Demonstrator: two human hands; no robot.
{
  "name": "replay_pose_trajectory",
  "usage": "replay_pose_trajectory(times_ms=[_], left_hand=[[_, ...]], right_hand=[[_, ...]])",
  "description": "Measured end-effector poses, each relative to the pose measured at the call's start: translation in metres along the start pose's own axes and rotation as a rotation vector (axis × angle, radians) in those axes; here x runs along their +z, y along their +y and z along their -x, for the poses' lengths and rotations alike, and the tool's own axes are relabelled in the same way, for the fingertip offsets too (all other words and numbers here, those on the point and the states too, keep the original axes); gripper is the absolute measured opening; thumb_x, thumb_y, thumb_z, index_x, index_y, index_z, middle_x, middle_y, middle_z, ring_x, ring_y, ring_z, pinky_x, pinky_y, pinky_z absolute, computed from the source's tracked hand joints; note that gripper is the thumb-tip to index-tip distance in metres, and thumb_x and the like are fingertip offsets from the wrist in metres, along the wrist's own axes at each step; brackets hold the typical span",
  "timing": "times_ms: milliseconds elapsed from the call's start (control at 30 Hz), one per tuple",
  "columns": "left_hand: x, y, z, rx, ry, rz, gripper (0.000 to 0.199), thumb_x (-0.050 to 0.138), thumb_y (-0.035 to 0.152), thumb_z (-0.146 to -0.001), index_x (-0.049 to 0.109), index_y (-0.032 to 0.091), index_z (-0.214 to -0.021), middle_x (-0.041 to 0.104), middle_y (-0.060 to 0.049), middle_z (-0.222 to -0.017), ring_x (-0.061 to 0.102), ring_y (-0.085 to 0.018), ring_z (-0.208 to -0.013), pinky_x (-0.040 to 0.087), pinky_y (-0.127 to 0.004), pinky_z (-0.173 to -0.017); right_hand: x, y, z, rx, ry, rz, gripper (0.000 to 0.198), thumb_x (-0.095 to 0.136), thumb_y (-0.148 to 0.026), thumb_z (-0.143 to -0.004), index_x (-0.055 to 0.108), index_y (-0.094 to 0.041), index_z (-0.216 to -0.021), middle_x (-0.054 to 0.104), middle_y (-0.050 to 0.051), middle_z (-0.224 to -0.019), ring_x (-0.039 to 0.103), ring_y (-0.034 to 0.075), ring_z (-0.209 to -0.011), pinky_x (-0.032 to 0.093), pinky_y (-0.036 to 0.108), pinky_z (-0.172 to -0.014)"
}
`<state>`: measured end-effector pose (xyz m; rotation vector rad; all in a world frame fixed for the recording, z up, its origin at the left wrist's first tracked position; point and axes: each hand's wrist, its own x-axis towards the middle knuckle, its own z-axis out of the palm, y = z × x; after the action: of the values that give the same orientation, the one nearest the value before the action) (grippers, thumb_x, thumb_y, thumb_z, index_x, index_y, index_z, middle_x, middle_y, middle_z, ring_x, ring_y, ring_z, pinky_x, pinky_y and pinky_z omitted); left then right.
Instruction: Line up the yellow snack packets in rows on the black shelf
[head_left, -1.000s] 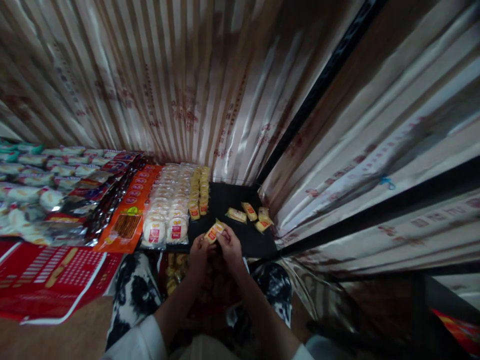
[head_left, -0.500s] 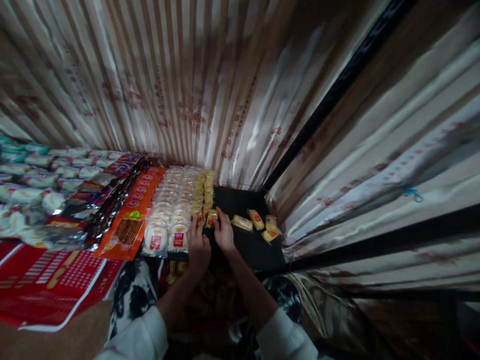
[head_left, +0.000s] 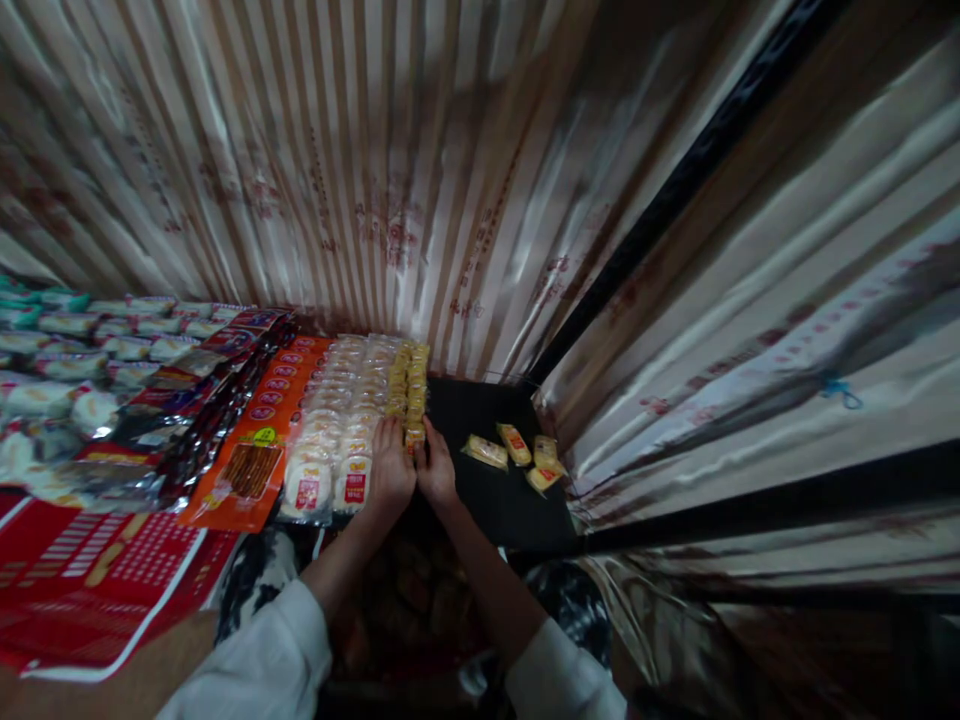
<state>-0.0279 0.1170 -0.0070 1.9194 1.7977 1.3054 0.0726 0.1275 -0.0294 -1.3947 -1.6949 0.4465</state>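
Note:
Two narrow columns of small yellow wrapped snack cakes (head_left: 409,375) run back along a black board (head_left: 480,395). My left hand (head_left: 393,470) is at the near end of the left column, its fingers closed over a wrapped cake that they mostly hide. Beside it, my right hand (head_left: 436,468) grips the nearest cake (head_left: 414,436) of the right column between thumb and fingers. The two thumbs nearly meet. To the left, touching the columns, stand rows of round white packaged biscuits (head_left: 355,480). Several loose yellow cakes (head_left: 514,443) lie to the right on the board.
Left of the biscuits lie an orange snack bag (head_left: 255,460), dark shiny packets (head_left: 187,420) and many white wrapped rolls (head_left: 64,360). A red printed bag (head_left: 142,570) hangs at the front left. Pleated sheeting (head_left: 360,180) and a black pole (head_left: 660,220) close in the back and right.
My right hand has moved slightly left and pushed its cake against the column's near end. My left hand has closed in beside it. The view has shifted a little.

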Motion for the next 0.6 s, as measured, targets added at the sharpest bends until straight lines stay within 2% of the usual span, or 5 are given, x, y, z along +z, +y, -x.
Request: replay_pose_trajectory(times_ms=[133,300,367,467,600], left_hand=[[-0.004,-0.004,-0.004,0.056,-0.042,0.006,0.044,0.038,0.019,-0.082,0.047,0.007,-0.123,0.051,-0.018,-0.127,0.041,-0.027,-0.125,0.033,-0.05,-0.104],[-0.002,0.002,0.014,0.086,0.02,-0.019,0.047,0.034,0.019,-0.086,0.038,0.006,-0.131,0.037,-0.019,-0.139,0.02,-0.029,-0.136,0.028,-0.052,-0.107],[-0.002,0.007,0.023,0.131,0.047,-0.038,0.045,0.033,0.017,-0.086,0.04,0.007,-0.13,0.035,-0.019,-0.14,0.017,-0.029,-0.136,0.028,-0.053,-0.106],[-0.002,0.013,0.032,0.218,0.022,-0.054,0.04,0.033,0.015,-0.086,0.048,0.008,-0.122,0.045,-0.019,-0.133,0.031,-0.028,-0.131,0.031,-0.052,-0.104],[-0.001,0.016,0.037,0.24,-0.049,-0.054,0.04,0.031,0.012,-0.085,0.049,0.005,-0.12,0.054,-0.019,-0.122,0.044,-0.024,-0.12,0.039,-0.046,-0.099]], right_hand=[[0.002,0.0,0.001,-0.015,0.025,0.007,0.047,0.035,-0.032,-0.088,0.042,-0.014,-0.131,0.052,0.013,-0.128,0.047,0.022,-0.118,0.04,0.038,-0.099],[0.007,0.0,0.006,0.029,0.084,0.043,0.046,0.035,-0.031,-0.089,0.043,-0.014,-0.13,0.055,0.013,-0.123,0.051,0.023,-0.113,0.041,0.039,-0.097],[0.011,0.002,0.008,0.037,0.089,0.053,0.045,0.035,-0.03,-0.089,0.044,-0.014,-0.129,0.056,0.013,-0.122,0.052,0.023,-0.112,0.041,0.039,-0.096],[0.014,0.006,0.008,0.04,0.079,0.053,0.045,0.036,-0.028,-0.087,0.046,-0.013,-0.128,0.057,0.013,-0.121,0.051,0.023,-0.111,0.041,0.039,-0.096],[0.011,0.011,0.01,0.019,0.041,0.042,0.05,0.039,-0.026,-0.084,0.042,-0.014,-0.132,0.055,0.013,-0.124,0.049,0.022,-0.115,0.04,0.038,-0.098]])
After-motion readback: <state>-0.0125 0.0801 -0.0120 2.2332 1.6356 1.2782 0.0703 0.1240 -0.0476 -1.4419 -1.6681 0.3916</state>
